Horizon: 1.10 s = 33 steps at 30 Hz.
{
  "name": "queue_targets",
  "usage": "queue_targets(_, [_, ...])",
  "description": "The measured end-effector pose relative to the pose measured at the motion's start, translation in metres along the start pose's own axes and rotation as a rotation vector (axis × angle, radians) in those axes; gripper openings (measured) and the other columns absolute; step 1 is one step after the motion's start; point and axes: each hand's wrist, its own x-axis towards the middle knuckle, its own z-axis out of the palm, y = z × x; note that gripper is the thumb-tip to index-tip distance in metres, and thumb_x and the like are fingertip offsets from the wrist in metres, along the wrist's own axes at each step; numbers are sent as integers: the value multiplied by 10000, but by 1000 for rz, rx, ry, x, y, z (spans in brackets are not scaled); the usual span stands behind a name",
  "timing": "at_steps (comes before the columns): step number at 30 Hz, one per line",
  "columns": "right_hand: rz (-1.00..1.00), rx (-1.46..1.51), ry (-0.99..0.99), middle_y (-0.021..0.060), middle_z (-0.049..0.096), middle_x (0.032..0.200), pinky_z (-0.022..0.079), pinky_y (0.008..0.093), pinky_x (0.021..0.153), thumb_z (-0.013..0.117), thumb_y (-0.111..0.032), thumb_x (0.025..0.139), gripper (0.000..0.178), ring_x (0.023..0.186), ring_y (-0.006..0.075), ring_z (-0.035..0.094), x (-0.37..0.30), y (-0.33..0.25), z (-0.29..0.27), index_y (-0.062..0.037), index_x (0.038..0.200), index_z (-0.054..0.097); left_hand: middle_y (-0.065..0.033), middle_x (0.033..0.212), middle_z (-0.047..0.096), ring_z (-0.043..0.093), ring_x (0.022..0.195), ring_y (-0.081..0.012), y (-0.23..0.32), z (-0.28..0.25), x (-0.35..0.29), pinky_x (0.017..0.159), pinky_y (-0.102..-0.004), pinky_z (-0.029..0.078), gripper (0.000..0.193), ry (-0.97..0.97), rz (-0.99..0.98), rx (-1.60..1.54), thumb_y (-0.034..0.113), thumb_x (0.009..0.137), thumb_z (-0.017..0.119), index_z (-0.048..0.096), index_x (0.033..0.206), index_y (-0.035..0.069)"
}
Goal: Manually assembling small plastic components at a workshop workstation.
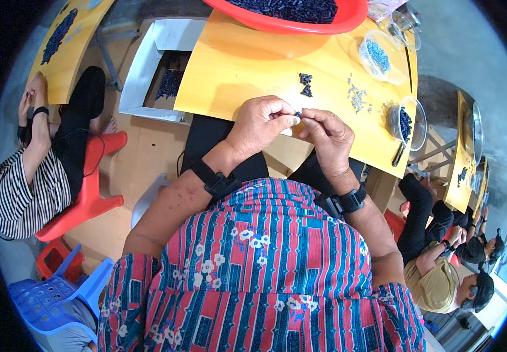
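Just over the near edge of the yellow table (247,70), my two hands meet. My left hand (263,124) pinches a small dark blue plastic piece (298,114) between thumb and forefinger. My right hand (331,138) is closed at the same piece, fingertips together; its exact shape is mostly covered. Beyond my fingers lie a few black plastic pieces (305,85). Right of these, small clear bits (357,97) are scattered on the tabletop.
A red basin (347,22) full of dark pieces stands at the far edge. On the right are a bowl of blue bits (376,57) and a clear tub of dark pieces (409,122). A white box (135,76) stands left. People sit at tables on both sides.
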Motion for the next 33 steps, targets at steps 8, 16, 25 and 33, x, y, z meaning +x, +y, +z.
queue_targets(8, [32,37,18,54,684,815,546,247,622,660,47,866,150,686,114,658,3,-5,2,-13,995,707,-32,770,649,582,701,-77,-3,2,0,648,-238,481,104,16,20,-49,79,837,722,685,842,-18])
queue_targets(16, [-208,-259,-11,94,695,868,559,284,676,674,67,823,181,744,182,688,7,5,-4,-31,973,700,-42,747,642,580,679,-92,-1,0,-1,636,-249,479,108,22,38,36,84,829,729,686,845,-14])
queue_targets(25, [-512,-530,-73,126,689,902,567,337,723,654,70,741,266,805,288,687,11,-7,-6,-55,971,701,-58,724,633,582,662,-108,-1,0,-3,627,-262,483,93,40,66,59,70,817,725,688,837,-14])
queue_targets(33, [38,34,-72,88,688,889,565,292,673,638,76,840,195,742,168,683,7,-4,-4,-18,996,706,-56,767,671,611,702,-99,1,-1,-1,650,-253,498,101,9,26,13,73,827,723,698,858,-20])
